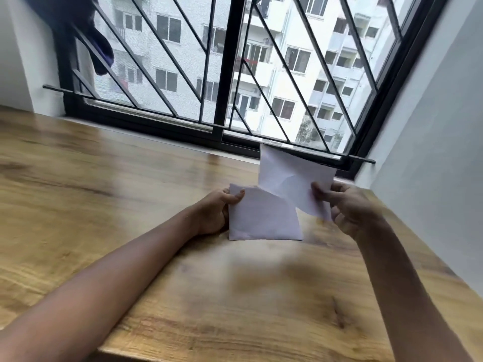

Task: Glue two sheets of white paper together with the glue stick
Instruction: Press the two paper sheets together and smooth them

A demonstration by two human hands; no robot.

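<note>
Two white paper sheets are held above the wooden table (104, 205). My left hand (214, 212) pinches the lower sheet (261, 218) at its upper left corner; its bottom edge is close to the tabletop. My right hand (347, 207) pinches the upper sheet (285, 171) at its right side, lifted and tilted toward the window. The two sheets overlap in the middle, with the upper one curling where they meet. No glue stick is in view.
A window with black diagonal bars (235, 74) runs along the table's far edge. A grey wall (431, 152) borders the table on the right. A dark cloth (96, 43) hangs at the upper left.
</note>
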